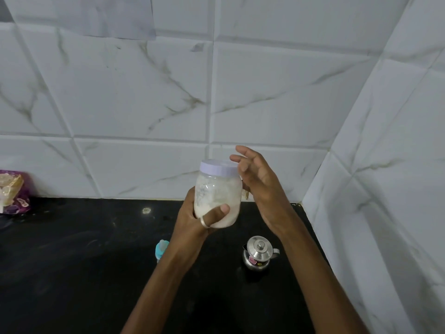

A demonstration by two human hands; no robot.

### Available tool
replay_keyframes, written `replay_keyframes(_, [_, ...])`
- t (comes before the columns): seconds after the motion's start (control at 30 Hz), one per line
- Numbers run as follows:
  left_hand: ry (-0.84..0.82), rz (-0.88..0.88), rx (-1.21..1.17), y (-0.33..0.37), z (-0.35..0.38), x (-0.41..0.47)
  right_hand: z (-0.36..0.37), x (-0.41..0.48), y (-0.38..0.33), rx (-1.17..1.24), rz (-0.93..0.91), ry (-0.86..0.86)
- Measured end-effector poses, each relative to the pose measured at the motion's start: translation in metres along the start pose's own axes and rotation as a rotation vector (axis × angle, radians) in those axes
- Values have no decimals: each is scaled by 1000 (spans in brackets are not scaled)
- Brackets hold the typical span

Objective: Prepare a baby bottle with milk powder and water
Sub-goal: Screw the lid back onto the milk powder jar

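Clear plastic, its inside frosted with white powder, makes up the round jar (218,197) I see held up at the centre of the frame, in front of the white marble-veined wall tiles (134,92). My left hand (198,219) grips it from below, thumb across the lower front, a silver ring (205,222) on that thumb. A pale lilac screw lid (218,168) sits on the jar's top. My right hand (258,186) is just beside the lid at the right, fingers spread and loosely curled, gripping nothing; whether the palm brushes the jar's shoulder I cannot tell from this angle.

Below the hands lies the black polished stone counter (72,261). On it, lower centre, stands a small steel pot with a knobbed lid and a spout (258,254), right of my left forearm. Left of that forearm, partly hidden by it, a light blue capped baby bottle (161,249) shows, blurred. At the far left edge, against the tiles, leans a purple printed packet (13,191).
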State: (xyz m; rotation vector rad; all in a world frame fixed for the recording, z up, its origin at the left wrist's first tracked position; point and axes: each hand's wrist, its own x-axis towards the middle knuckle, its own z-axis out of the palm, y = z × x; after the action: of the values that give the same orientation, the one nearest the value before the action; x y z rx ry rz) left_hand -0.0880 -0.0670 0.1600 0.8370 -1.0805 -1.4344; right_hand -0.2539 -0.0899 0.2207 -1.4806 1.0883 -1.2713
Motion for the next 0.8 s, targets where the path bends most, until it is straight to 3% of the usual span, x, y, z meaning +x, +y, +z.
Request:
replay_keyframes(0.13, [-183,-89,-172,1,-7,2,-12,4,-8,81,32,-155])
replay_keyframes(0.27, [-239,-87,-181,0,-6,3,-11,4,-8,138,66,-240])
replay_keyframes(0.37, [-185,-57,-112,4,-3,1,-7,4,-6,156,60,-216])
replay_keyframes(0.6, [190,227,331,-3,5,1,11,4,5,-77,77,31])
replay_keyframes(0.8, [105,162,284,-1,-1,0,-12,7,-13,-162,1,-197])
